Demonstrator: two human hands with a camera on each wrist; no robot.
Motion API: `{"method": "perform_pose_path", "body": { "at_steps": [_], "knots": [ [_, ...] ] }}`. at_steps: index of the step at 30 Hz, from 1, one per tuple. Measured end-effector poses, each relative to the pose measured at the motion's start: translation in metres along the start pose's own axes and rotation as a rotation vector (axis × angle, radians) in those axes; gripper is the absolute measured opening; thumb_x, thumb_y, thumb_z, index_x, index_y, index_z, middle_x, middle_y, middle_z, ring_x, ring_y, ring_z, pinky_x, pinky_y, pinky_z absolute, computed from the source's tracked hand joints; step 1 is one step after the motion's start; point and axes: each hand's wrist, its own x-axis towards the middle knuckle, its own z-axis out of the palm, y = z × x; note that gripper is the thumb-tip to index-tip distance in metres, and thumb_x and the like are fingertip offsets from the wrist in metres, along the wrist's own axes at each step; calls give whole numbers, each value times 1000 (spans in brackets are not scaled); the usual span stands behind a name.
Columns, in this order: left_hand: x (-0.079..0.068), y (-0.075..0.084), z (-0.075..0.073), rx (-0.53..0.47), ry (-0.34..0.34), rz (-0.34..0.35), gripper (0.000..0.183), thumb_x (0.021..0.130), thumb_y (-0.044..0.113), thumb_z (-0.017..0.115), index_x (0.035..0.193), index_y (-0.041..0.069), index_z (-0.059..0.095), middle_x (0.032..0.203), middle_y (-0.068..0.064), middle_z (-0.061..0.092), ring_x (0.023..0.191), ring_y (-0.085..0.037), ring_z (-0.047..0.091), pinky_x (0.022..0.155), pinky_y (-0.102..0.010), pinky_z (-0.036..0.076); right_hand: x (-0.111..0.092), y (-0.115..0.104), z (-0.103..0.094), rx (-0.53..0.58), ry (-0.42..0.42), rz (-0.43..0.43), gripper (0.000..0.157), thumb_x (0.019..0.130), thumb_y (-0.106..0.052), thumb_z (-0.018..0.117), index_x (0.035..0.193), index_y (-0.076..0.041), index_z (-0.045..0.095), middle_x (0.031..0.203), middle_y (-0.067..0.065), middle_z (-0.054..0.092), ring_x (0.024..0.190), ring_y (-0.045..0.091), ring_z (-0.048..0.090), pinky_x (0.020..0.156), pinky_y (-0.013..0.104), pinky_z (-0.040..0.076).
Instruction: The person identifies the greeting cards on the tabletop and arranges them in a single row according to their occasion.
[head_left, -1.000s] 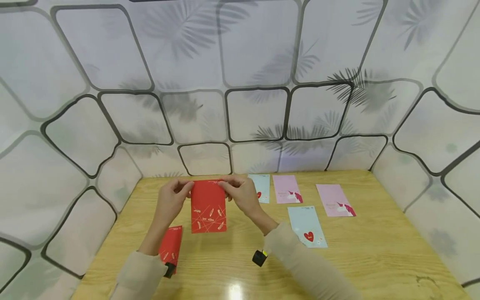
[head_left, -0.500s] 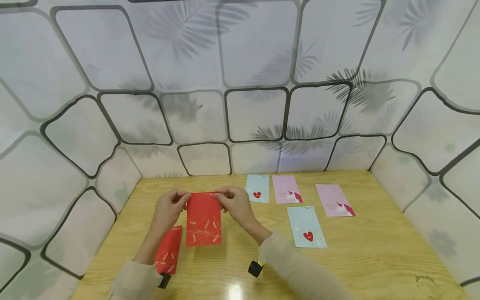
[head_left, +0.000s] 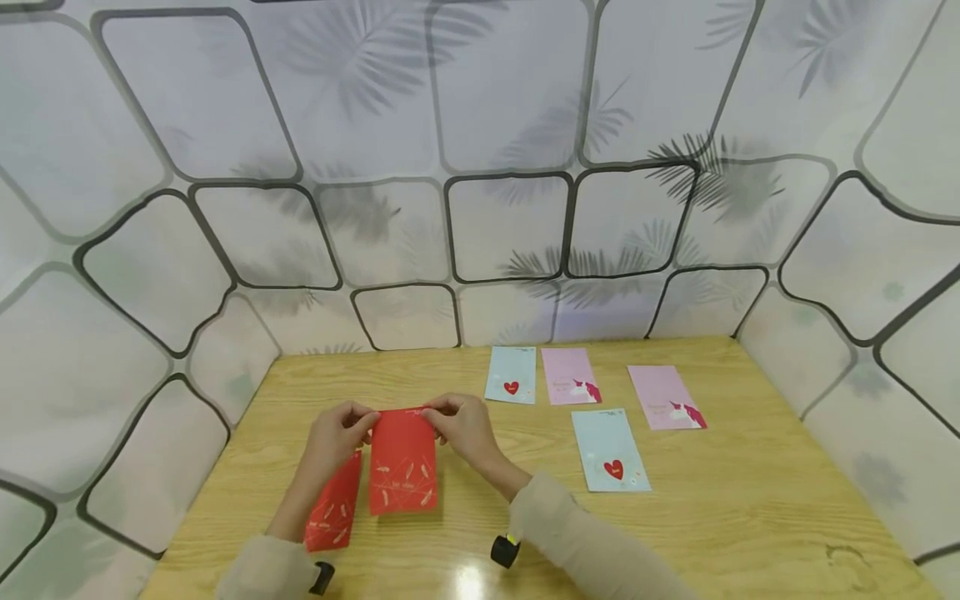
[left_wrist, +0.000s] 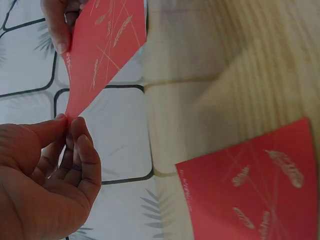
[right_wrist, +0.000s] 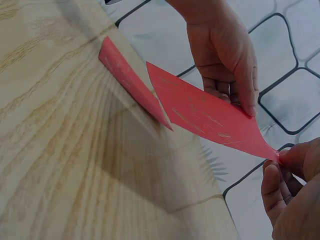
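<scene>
Both hands are holding the held red card (head_left: 402, 467): the left hand (head_left: 332, 442) is pinching one upper corner between thumb and fingers, and the right hand (head_left: 461, 429) is pinching the other. The held red card is hanging just to the right of the lying red card (head_left: 339, 504), its gold feather print facing the head camera. Over the last second it has been sinking and drawing nearer to the person. A second ago it was sitting mostly beyond the lying red card; now, in the head view, it is standing alongside most of that card's length. The hands are coming down with it, keeping the same two-cornered pinch. In the wrist views it is curving slightly near the pinching fingers.

The lying red card is staying put on the bench (head_left: 712, 533), with the left arm partly covering it. The far blue card (head_left: 512, 367), beyond and to the right of the lying red card, is now showing whole; the right hand was covering part of it a second ago. Also to the right of the lying red card, the near blue card (head_left: 609, 446), the left pink card (head_left: 568, 371) and the right pink card (head_left: 660, 392) are keeping their places.
</scene>
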Motion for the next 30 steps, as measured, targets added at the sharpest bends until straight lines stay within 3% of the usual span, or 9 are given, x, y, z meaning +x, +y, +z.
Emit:
{"method": "perform_pose_path", "body": {
  "at_steps": [4, 11, 18, 23, 30],
  "knots": [
    [-2, -10, 4, -2, -13, -11, 15, 100, 11, 70, 100, -4, 73, 77, -7, 70, 70, -26, 67, 59, -28, 53, -2, 7, 5, -35, -9, 22, 10, 93, -8, 77, 98, 0, 79, 76, 4, 72, 56, 23, 64, 53, 37, 58],
    [-5, -26, 9, 16, -14, -44, 14, 98, 8, 71, 96, -5, 73, 78, -7, 71, 67, -24, 69, 62, -33, 57, -4, 22, 13, -157, -12, 45, 7, 90, -8, 80, 92, -2, 80, 76, 1, 73, 54, 9, 60, 49, 17, 46],
    [-5, -36, 12, 80, -21, -52, 15, 98, 10, 72, 95, -4, 74, 78, -4, 70, 67, -16, 64, 62, -30, 54, -6, 32, 17, -142, -69, 60, 6, 93, -6, 77, 93, 0, 79, 70, 1, 70, 51, 13, 58, 46, 19, 46],
    [-5, -41, 13, 164, -32, -63, 13, 96, 12, 74, 93, 0, 76, 77, -2, 68, 68, -15, 55, 61, -28, 45, -8, 39, 18, -230, -97, 39, 4, 92, -7, 78, 89, -4, 78, 76, -3, 71, 60, 4, 57, 55, 20, 48],
    [-3, -51, 16, 221, -62, -80, 12, 96, 13, 74, 92, 2, 77, 78, -1, 68, 67, -16, 54, 60, -29, 45, -6, 46, 21, -384, -122, 5, 5, 91, -9, 79, 87, -8, 79, 78, -6, 71, 68, 1, 56, 63, 21, 49]
  ]
}}
